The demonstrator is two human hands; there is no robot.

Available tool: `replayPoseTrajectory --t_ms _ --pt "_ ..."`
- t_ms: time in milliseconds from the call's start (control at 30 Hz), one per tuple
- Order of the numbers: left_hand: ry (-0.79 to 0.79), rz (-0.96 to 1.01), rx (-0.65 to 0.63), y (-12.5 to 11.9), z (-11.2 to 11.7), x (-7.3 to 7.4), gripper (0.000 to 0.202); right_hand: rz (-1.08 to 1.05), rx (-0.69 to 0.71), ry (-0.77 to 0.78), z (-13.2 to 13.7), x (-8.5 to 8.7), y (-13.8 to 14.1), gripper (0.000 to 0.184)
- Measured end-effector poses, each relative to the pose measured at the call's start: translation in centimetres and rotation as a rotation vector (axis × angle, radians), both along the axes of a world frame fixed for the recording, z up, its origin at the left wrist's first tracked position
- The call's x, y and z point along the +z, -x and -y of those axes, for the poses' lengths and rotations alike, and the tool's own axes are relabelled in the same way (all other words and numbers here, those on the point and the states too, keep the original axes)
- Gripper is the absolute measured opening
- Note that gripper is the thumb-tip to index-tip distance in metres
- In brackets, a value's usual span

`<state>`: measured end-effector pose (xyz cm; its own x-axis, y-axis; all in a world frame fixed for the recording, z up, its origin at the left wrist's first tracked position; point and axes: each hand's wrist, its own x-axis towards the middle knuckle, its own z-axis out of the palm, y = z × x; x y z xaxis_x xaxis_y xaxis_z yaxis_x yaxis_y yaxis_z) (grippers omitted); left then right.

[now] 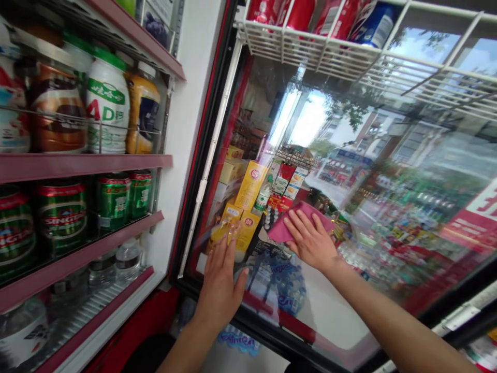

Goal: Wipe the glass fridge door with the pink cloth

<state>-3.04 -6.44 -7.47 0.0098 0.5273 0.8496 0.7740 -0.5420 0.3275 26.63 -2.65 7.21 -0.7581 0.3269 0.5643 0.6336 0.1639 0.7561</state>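
My right hand (312, 241) lies flat with fingers spread, pressing a pink cloth (277, 229) against the inner face of the glass door (330, 311). The cloth shows past the fingertips on both sides. Lower and to the left, my left hand (222, 282) has its fingers stretched out and thumb apart, with nothing in it. Its fingertips are at the glass and are reflected there; whether they press on it I cannot tell. Yellow boxes and packs of water bottles show through or in the glass.
A wire rack (341, 57) with red and blue cans crosses the door's top. On the left, fridge shelves hold a white AD bottle (107, 103), other drink bottles, green cans (63, 215) and clear water bottles. A white door frame (213, 155) borders the glass.
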Motion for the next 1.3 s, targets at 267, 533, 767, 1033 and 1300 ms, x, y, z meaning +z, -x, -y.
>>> replayPoseTrajectory --t_ms 267,533,767,1033,1300 --pt "-0.029 -0.014 -0.018 -1.5 -0.6 -1.2 0.075 -0.24 -0.181 -0.071 7.5 -0.2 -12.3 0.075" --pt "-0.071 0.008 -0.027 -1.1 -0.5 0.5 0.075 -0.248 -0.197 -0.086 4.9 2.4 -5.4 0.08" --pt "-0.126 0.016 0.044 1.5 -0.1 1.8 0.076 -0.134 -0.093 -0.097 -3.2 5.4 7.8 0.086" --pt "-0.183 -0.025 0.184 4.2 -0.5 1.2 0.076 0.235 -0.015 0.114 -9.9 7.5 21.5 0.095" --pt "-0.256 -0.063 0.23 4.7 -1.3 2.5 0.076 0.033 -0.016 0.028 -9.6 16.0 23.7 0.098"
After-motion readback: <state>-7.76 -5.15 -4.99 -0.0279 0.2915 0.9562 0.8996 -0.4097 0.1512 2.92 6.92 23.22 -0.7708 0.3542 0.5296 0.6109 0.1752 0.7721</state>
